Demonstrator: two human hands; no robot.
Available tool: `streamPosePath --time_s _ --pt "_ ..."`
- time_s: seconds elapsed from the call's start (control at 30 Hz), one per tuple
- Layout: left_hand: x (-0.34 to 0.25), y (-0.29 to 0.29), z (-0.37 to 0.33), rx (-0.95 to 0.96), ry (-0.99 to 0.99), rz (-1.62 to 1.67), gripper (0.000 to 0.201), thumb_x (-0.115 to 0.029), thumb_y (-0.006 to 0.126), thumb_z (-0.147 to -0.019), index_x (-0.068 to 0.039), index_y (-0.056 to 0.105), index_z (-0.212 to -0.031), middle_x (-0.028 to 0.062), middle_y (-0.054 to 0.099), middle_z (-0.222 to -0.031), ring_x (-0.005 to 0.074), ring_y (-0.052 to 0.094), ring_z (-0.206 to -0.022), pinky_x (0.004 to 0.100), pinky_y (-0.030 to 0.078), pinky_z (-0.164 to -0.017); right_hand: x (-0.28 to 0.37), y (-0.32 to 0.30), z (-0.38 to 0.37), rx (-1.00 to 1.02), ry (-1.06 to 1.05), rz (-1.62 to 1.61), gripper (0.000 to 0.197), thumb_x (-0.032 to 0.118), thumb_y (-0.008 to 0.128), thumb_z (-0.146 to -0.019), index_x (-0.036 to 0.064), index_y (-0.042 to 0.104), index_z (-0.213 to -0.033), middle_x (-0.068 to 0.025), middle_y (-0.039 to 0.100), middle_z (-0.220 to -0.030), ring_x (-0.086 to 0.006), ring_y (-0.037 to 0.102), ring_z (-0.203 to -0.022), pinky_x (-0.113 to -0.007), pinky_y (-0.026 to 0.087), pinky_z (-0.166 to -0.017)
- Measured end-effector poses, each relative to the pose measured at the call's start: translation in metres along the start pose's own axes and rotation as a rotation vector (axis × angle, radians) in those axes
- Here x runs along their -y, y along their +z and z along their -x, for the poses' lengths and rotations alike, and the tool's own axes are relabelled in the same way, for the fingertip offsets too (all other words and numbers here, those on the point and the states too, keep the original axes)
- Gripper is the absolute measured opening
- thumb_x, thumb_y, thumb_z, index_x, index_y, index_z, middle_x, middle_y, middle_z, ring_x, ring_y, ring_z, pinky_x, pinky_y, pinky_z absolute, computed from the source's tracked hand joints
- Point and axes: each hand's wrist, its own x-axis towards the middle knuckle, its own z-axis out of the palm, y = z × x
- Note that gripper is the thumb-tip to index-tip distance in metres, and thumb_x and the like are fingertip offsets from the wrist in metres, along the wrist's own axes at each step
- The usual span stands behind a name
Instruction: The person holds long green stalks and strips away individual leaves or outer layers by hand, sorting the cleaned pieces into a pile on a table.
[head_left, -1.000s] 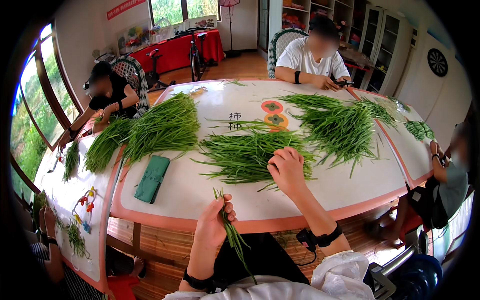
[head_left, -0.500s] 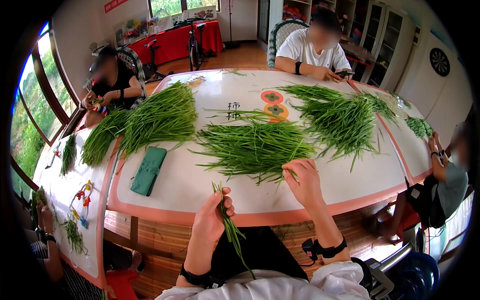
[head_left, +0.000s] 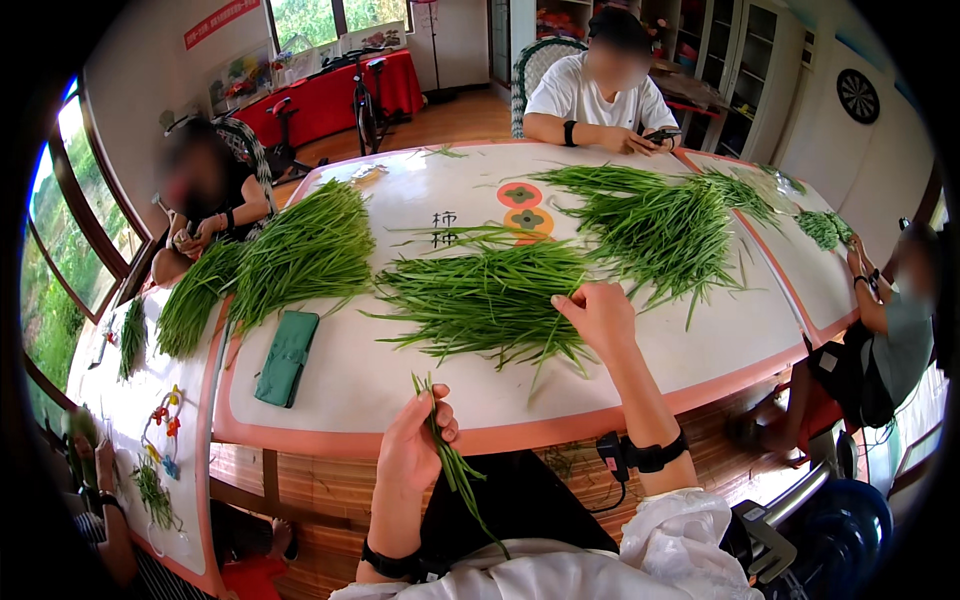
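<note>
My left hand point(head_left: 415, 435) is closed around a small bunch of green stalks point(head_left: 457, 470) at the near edge of the table point(head_left: 350, 395). My right hand point(head_left: 603, 315) bends over the right end of the middle pile point(head_left: 470, 295); I cannot tell whether its fingers pinch a stalk. Left of that pile I see 2 large heaps point(head_left: 310, 240) and, nearer, a green case point(head_left: 288, 358).

We wear a white, creased top point(head_left: 560, 578) | our right sleeve point(head_left: 678, 530): white, bunched in folds | our trousers point(head_left: 550, 512): black | our left wristband point(head_left: 389, 566): black | our right wristband point(head_left: 657, 456): black, bearing a boxy dark module point(head_left: 612, 457) with a thin dark cable point(head_left: 621, 496)
</note>
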Motion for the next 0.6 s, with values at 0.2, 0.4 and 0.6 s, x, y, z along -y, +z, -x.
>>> streamPosePath --time_s 0.2,0.4,0.6 --pt "-0.002 0.000 0.001 0.011 0.005 0.037 0.020 -0.024 0.048 -0.091 -0.008 0.052 -0.102 0.0006 0.046 -0.071 0.0143 0.043 -0.067 0.0276 0.036 -0.062 -0.012 -0.008 0.006 -0.050 -0.054 -0.254 0.024 0.025 0.066 -0.077 0.0009 0.064 -0.077 -0.0091 0.063 -0.071 -0.0197 0.056 -0.065 -0.033 0.044 -0.059" --pt "0.001 0.008 -0.002 0.029 0.008 -0.001 0.026 -0.023 0.048 -0.092 -0.005 0.051 -0.111 0.0003 0.045 -0.072 0.0138 0.042 -0.068 0.0273 0.037 -0.063 0.027 -0.015 0.059 0.336 -0.008 -0.958 0.026 0.025 0.059 -0.086 0.0000 0.064 -0.086 -0.0015 0.061 -0.068 -0.0075 0.052 -0.062 -0.023 0.041 -0.056" --pt "0.008 0.025 -0.006 0.098 -0.044 -0.035 0.033 -0.024 0.050 -0.090 -0.002 0.049 -0.115 -0.0001 0.044 -0.073 0.0127 0.044 -0.066 0.0264 0.038 -0.059 0.054 0.003 0.100 0.701 -0.047 -0.892 0.026 0.026 0.057 -0.087 0.0004 0.063 -0.086 -0.0019 0.060 -0.066 -0.0067 0.050 -0.061 -0.022 0.041 -0.057"
